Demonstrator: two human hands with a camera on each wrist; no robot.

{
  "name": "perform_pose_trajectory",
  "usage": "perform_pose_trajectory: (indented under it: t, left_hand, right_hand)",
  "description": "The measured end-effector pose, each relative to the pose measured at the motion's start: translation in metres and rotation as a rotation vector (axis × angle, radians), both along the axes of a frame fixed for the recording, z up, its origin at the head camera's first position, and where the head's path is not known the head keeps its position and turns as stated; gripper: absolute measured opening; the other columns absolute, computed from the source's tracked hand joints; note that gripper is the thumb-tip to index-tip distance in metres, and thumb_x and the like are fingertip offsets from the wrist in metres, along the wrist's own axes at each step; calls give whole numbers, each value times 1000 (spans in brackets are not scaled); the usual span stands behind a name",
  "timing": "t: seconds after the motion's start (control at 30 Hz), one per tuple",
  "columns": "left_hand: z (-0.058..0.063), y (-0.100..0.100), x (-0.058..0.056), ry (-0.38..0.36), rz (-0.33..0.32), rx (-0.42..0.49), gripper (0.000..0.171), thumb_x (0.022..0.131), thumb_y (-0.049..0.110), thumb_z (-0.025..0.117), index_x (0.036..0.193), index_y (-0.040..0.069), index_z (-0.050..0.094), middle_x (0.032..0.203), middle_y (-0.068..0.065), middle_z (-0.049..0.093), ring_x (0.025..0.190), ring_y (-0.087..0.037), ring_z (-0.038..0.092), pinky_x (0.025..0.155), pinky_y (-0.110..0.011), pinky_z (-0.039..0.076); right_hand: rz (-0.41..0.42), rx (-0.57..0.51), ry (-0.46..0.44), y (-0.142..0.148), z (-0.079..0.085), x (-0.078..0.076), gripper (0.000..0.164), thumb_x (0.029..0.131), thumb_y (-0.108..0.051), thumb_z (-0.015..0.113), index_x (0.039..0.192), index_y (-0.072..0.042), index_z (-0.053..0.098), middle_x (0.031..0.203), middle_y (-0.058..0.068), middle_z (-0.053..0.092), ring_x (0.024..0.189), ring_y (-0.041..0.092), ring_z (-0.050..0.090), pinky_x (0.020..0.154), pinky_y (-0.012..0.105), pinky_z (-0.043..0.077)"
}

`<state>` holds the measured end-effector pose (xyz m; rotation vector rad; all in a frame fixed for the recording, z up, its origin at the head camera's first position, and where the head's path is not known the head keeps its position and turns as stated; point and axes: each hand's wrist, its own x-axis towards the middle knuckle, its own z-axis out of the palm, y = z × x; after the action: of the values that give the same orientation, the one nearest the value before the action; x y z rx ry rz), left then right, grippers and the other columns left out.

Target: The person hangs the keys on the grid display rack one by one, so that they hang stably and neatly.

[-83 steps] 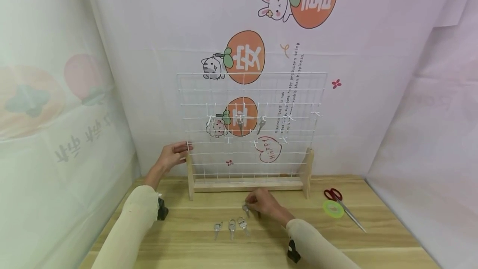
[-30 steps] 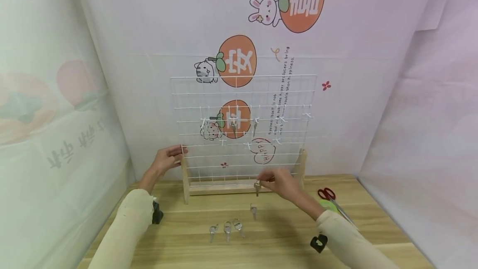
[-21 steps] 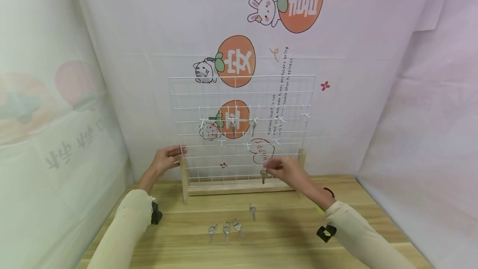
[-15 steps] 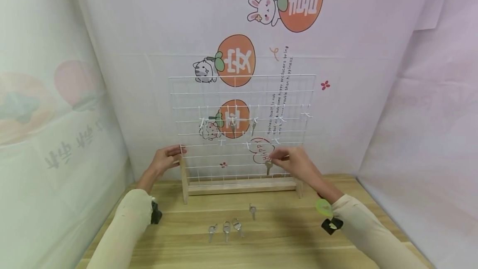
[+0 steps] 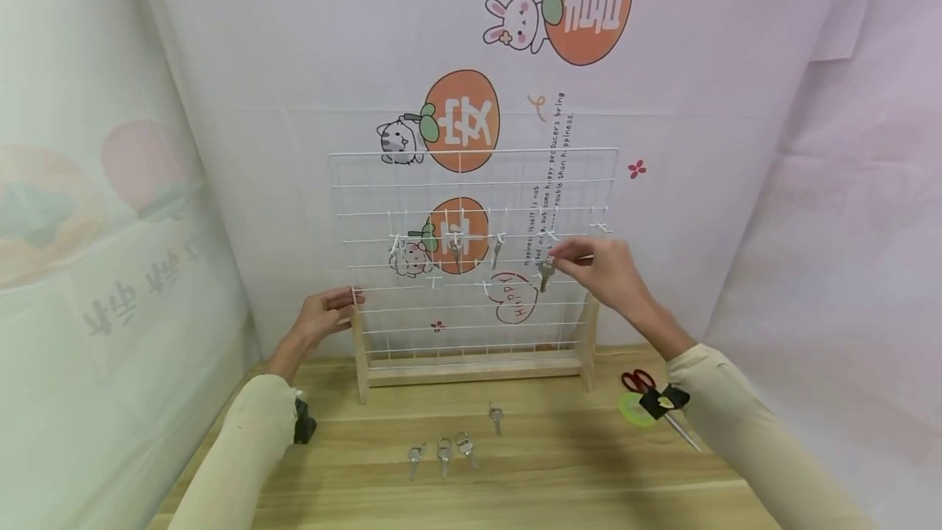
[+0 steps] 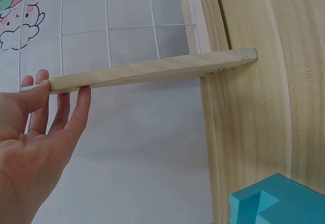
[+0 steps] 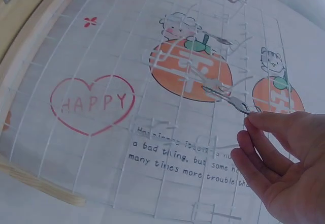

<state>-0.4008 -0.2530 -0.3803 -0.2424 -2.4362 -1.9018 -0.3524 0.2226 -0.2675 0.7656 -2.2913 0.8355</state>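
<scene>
A white wire grid rack point(image 5: 471, 307) stands upright in wooden side posts. My left hand point(image 5: 328, 313) holds its left edge; the left wrist view shows the thumb and fingers on either side of the wooden post point(image 6: 147, 71). My right hand point(image 5: 605, 270) pinches a small silver key point(image 5: 545, 275) by its ring end, between thumb and forefinger. The key hangs blade down before the right half of the grid, just below a white hook point(image 5: 548, 235). Other keys hang on hooks further left, among them one key point(image 5: 496, 252) near the middle.
Several loose keys lie on the wooden table point(image 5: 353, 473) in front of the rack, one key point(image 5: 496, 415) set apart from a row. Red-handled scissors point(image 5: 639, 381) and a green tape roll point(image 5: 634, 410) lie at the right, partly behind the right wrist camera. A printed cloth hangs behind.
My right hand has picked a key up off the table and carried it up and right, to the height of the hooks. The left hand has kept its hold on the post.
</scene>
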Motion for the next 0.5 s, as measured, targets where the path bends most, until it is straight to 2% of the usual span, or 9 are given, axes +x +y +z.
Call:
perform_pose_trajectory:
  t: [0.13,0.33,0.5]
  left_hand:
    - [0,0,1,3,4,-1,45,107,-2,50,152,-7,45,150,-28,51,141,-43,48,111,-57,47]
    - [0,1,1,-6,11,-14,44,107,-2,50,151,-6,46,151,-26,52,141,-42,48,111,-56,47]
    - [0,0,0,-5,20,-12,44,107,-3,49,151,-5,48,150,-26,53,141,-42,49,112,-56,47]
  right_hand:
    - [-47,-5,4,3,8,-2,11,93,0,76,104,-1,78,96,15,79,87,33,77,79,50,65]
    - [-121,-1,19,10,11,-10,11,93,-1,76,103,-1,79,96,16,79,85,34,77,75,52,65]
    - [-134,-1,9,11,13,-18,11,94,-1,75,104,0,78,98,17,79,86,36,77,75,53,65]
